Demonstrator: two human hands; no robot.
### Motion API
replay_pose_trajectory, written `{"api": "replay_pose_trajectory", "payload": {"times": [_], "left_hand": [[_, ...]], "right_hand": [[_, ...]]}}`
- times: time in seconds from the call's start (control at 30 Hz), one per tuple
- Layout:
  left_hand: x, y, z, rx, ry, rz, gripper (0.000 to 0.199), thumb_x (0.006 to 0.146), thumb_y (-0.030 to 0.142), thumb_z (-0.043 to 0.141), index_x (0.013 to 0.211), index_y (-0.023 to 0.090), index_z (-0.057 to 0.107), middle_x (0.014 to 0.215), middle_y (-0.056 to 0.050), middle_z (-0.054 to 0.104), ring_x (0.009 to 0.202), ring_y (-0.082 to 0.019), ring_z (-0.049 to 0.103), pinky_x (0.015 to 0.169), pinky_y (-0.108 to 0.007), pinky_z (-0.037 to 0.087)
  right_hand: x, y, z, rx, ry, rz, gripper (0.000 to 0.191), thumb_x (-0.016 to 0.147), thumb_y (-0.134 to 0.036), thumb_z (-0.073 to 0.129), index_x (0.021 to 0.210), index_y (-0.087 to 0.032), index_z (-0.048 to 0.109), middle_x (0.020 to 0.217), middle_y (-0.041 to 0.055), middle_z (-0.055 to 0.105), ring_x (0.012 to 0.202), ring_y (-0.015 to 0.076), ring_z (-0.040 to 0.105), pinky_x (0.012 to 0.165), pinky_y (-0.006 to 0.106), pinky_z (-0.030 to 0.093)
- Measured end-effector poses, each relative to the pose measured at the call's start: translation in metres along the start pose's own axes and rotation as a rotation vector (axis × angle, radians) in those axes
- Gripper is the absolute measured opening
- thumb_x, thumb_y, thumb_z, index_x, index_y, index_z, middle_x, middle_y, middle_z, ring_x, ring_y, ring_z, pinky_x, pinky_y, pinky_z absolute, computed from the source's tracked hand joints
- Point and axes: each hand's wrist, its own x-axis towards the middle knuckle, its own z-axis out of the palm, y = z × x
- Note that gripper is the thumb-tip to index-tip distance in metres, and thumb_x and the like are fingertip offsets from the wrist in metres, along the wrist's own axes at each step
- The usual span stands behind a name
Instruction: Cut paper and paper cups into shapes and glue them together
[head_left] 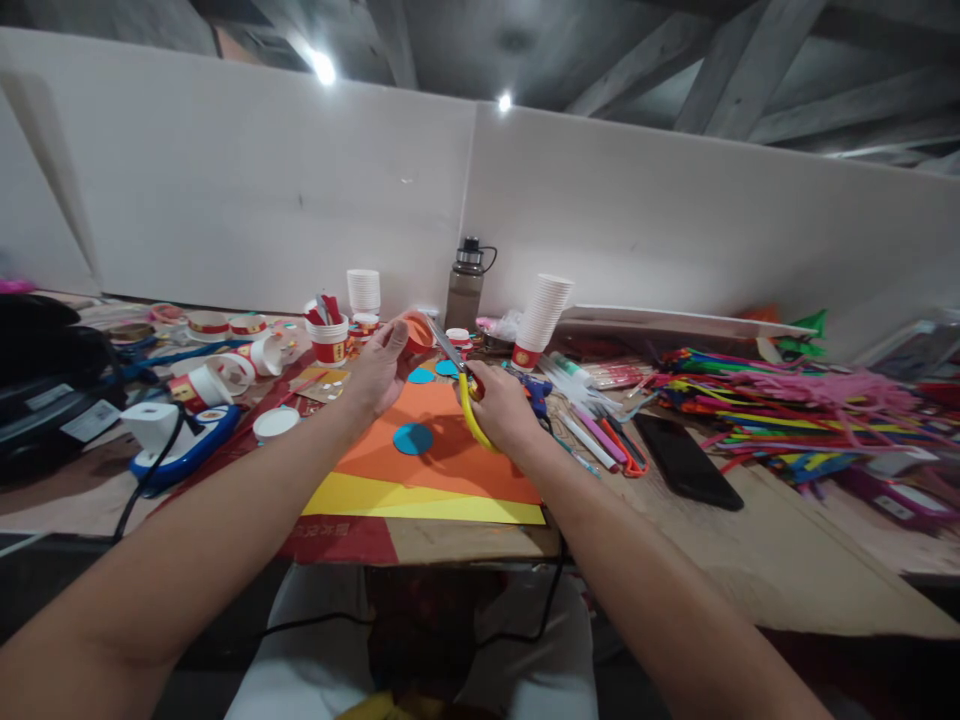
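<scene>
- Behind your table stands a smooth white panel [247, 180], matte and lightly scuffed.
- Brown cardboard [787, 545] spreads flat under your work, worn and creased.
- To your right lies a heap of fuzzy pipe cleaners [810, 400], thin, many-coloured strands.
- Between your forearms lies smooth orange paper [465, 460], flat and straight-edged, with yellow paper [420, 505] showing beneath its near edge.
- Past your hands rise a translucent grey water bottle [465, 290] with a black lid and, to its right, a leaning stack of ribbed-looking white paper cups [547, 312].
- Your right hand [501, 405] has its fingers wrapped around the yellow handle of metal-bladed scissors [463, 385], which slant up and left.
- Your left hand [384, 365] pinches a small orange paper piece [420, 330] between thumb and fingers, raised above the sheets; it looks thin, curved and round-edged. The blades reach its right side; whether they touch, you cannot tell here.
- Below lie flat blue paper discs [413, 438], neatly round, the nearest on the orange paper.
</scene>
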Motion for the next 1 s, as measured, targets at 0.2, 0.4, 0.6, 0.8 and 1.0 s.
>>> {"api": "replay_pose_trajectory", "payload": {"times": [0.2,0.4,0.6,0.8,1.0], "left_hand": [[-0.004,0.0,0.003,0.066,-0.067,-0.047,0.045,0.071,0.051,0.078,0.101,0.018,0.069,0.1,-0.007,0.073,0.099,-0.018,0.068,0.084,-0.028,0.058],[-0.001,-0.002,-0.002,0.02,-0.124,-0.017,0.051,0.069,0.051,0.079,0.103,0.014,0.07,0.097,-0.007,0.074,0.095,-0.018,0.069,0.085,-0.029,0.058],[0.0,0.001,-0.004,0.032,-0.155,-0.018,0.049,0.069,0.051,0.079,0.101,0.014,0.071,0.096,-0.007,0.075,0.094,-0.018,0.071,0.084,-0.028,0.059],[0.004,0.002,-0.008,0.045,-0.109,-0.038,0.051,0.07,0.055,0.076,0.099,0.014,0.069,0.092,-0.007,0.075,0.085,-0.016,0.071,0.077,-0.026,0.06],[0.006,0.008,-0.009,0.083,-0.032,-0.071,0.054,0.079,0.062,0.063,0.097,0.012,0.068,0.085,-0.008,0.074,0.084,-0.017,0.072,0.07,-0.023,0.06]], "right_hand": [[-0.001,0.005,0.003,0.04,0.059,-0.025,0.039,0.092,-0.047,0.052,0.12,-0.021,0.061,0.096,0.008,0.059,0.081,0.0194,0.056,0.073,0.028,0.041],[0.0,0.007,0.004,0.008,0.066,-0.04,0.039,0.092,-0.047,0.052,0.119,-0.02,0.062,0.092,0.0077,0.058,0.081,0.0202,0.055,0.071,0.028,0.04],[0.002,0.006,0.002,-0.001,0.041,-0.03,0.04,0.091,-0.046,0.054,0.121,-0.02,0.063,0.093,0.0086,0.061,0.085,0.0214,0.057,0.074,0.028,0.041],[0.0,0.004,0.0,-0.016,0.023,-0.02,0.041,0.093,-0.045,0.052,0.123,-0.02,0.062,0.1,0.0118,0.065,0.092,0.0235,0.06,0.077,0.029,0.041],[0.0,0.003,-0.002,-0.032,0.006,-0.019,0.039,0.094,-0.044,0.05,0.121,-0.019,0.063,0.1,0.0123,0.067,0.093,0.0238,0.061,0.078,0.029,0.041]]}}
